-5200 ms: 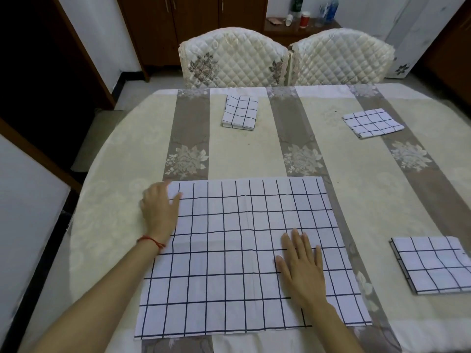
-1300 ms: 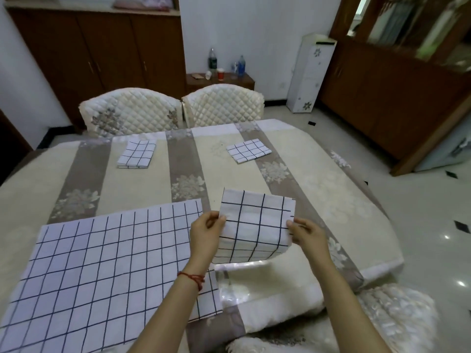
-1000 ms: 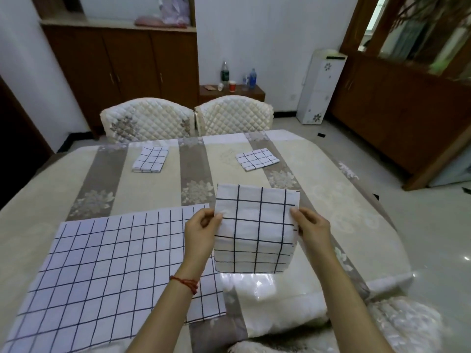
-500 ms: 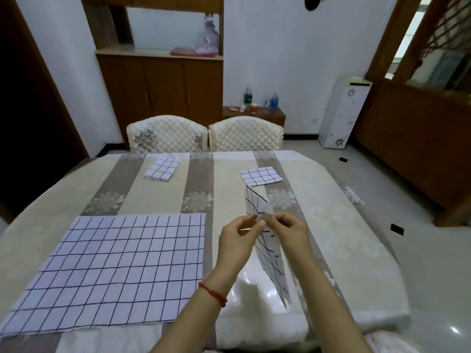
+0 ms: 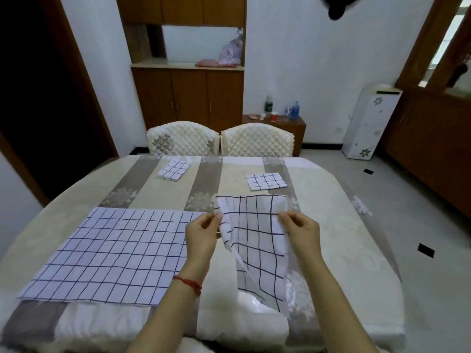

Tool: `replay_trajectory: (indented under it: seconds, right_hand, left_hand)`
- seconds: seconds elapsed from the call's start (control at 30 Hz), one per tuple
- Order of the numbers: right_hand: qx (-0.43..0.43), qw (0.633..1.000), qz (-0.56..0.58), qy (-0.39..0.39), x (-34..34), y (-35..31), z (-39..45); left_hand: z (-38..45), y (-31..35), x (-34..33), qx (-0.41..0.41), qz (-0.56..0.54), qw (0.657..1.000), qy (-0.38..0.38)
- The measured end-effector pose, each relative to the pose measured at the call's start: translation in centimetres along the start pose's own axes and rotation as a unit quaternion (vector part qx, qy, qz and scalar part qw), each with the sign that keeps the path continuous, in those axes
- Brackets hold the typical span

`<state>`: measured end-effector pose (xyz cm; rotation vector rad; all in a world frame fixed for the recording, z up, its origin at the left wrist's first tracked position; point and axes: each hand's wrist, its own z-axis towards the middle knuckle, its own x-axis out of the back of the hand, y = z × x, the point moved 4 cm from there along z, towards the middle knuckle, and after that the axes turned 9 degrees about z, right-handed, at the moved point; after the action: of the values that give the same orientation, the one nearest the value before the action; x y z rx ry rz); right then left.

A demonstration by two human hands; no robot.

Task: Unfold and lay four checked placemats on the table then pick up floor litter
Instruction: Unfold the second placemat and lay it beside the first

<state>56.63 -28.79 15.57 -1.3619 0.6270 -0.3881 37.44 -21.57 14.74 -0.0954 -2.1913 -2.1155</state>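
Left hand [image 5: 201, 233] and right hand [image 5: 302, 229] pinch a half-unfolded checked placemat [image 5: 257, 240] above the table's [image 5: 356, 250] near edge; spread placemat [image 5: 114, 250] lies left.

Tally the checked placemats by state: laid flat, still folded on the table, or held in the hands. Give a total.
Laid flat: 1, the unfolded placemat
Still folded on the table: 2, the far-left folded placemat and the far-right folded placemat
Held, partly opened: 1, the held placemat, between left hand and right hand
Total: 4

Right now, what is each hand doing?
Left hand: pinching the left edge of the half-unfolded placemat.
Right hand: pinching the same placemat's right edge, above the table.
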Motion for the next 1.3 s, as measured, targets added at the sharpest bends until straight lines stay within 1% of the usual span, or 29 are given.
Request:
replay_trajectory:
  seconds: [0.07, 0.13, 0.2, 0.23, 0.27, 0.33, 0.4, 0.47, 0.57, 0.6, 0.63, 0.7, 0.8, 0.9, 1.0, 1.07, 1.13, 1.17, 1.2, 1.23, 1.3]
  right_hand:
    - [-0.006, 1.0, -0.003, 0.005, 1.1, -0.2, 0.4]
    - [-0.003, 1.0, -0.022, -0.008, 1.5, -0.7, 0.5]
    - [0.016, 0.998, -0.047, -0.04, 1.4, -1.5, 0.5]
    - [0.026, 0.996, -0.062, -0.063, 1.2, -2.0, 0.5]
    - [0.034, 0.992, -0.083, -0.092, 0.9, -2.4, 0.4]
    - [0.039, 0.976, -0.143, -0.158, 0.4, -2.9, 0.2]
    - [0.033, 0.955, -0.196, -0.219, 0.2, -3.3, -0.1]
    - [0.032, 0.945, -0.196, -0.258, 0.3, -4.0, -0.5]
    - [0.028, 0.942, -0.174, -0.285, 1.0, -5.3, -0.6]
    - [0.028, 0.94, -0.176, -0.291, 1.2, -5.5, -0.5]
    - [0.025, 0.939, -0.179, -0.294, 1.4, -5.6, -0.5]
    - [0.017, 0.937, -0.188, -0.295, 1.8, -5.9, -0.5]
    - [-0.01, 0.933, -0.21, -0.291, 3.1, -6.1, -0.7]
    - [-0.032, 0.931, -0.227, -0.286, 4.9, -6.1, -0.6]
    - [-0.051, 0.936, -0.215, -0.272, 5.7, -6.1, -0.5]
    - [-0.039, 0.942, -0.211, -0.259, 5.5, -6.0, -0.3]
    - [-0.02, 0.952, -0.203, -0.227, 4.9, -5.8, 0.1]
    - [-0.012, 0.958, -0.195, -0.209, 4.6, -5.6, 0.2]
    - [-0.005, 0.964, -0.183, -0.192, 4.2, -5.5, 0.4]
    - [0.001, 0.969, -0.17, -0.178, 3.8, -5.3, 0.5]
    - [0.009, 0.975, -0.149, -0.166, 3.0, -5.0, 0.6]
  left_hand:
    - [0.8, -0.1, 1.3, 0.003, 0.027, 0.999, 0.04]
    - [0.9, 0.1, 1.7, 0.005, 0.095, 0.994, 0.062]
    - [0.3, 1.1, 1.4, -0.033, 0.161, 0.984, 0.072]
    - [-0.2, 1.9, 0.9, -0.072, 0.184, 0.978, 0.069]
    - [-0.7, 2.6, 0.1, -0.12, 0.201, 0.971, 0.049]
    - [-2.1, 3.9, -2.2, -0.211, 0.232, 0.949, -0.037]
    - [-3.2, 4.7, -4.1, -0.261, 0.244, 0.925, -0.132]
    - [-3.5, 5.0, -5.1, -0.245, 0.214, 0.922, -0.209]
    - [-3.2, 4.9, -5.6, -0.175, 0.148, 0.924, -0.306]
    - [-3.3, 4.9, -5.7, -0.158, 0.133, 0.92, -0.332]
    - [-3.5, 5.1, -5.9, -0.151, 0.127, 0.918, -0.343]
    - [-3.2, 5.4, -5.9, -0.146, 0.125, 0.927, -0.322]
    - [-2.2, 6.7, -5.5, -0.151, 0.109, 0.949, -0.256]
    - [-0.7, 7.8, -4.0, -0.161, 0.1, 0.967, -0.171]
    - [0.8, 8.2, -2.5, -0.169, 0.107, 0.976, -0.083]
    - [1.5, 7.9, -1.9, -0.159, 0.135, 0.978, -0.014]
    - [1.4, 7.4, -1.6, -0.147, 0.165, 0.974, 0.05]
    - [1.0, 7.2, -1.7, -0.148, 0.169, 0.972, 0.063]
    - [0.4, 6.9, -2.0, -0.15, 0.171, 0.972, 0.061]
    - [-0.3, 6.5, -2.5, -0.148, 0.176, 0.973, 0.037]
    - [-1.9, 5.2, -4.1, -0.124, 0.184, 0.974, -0.048]
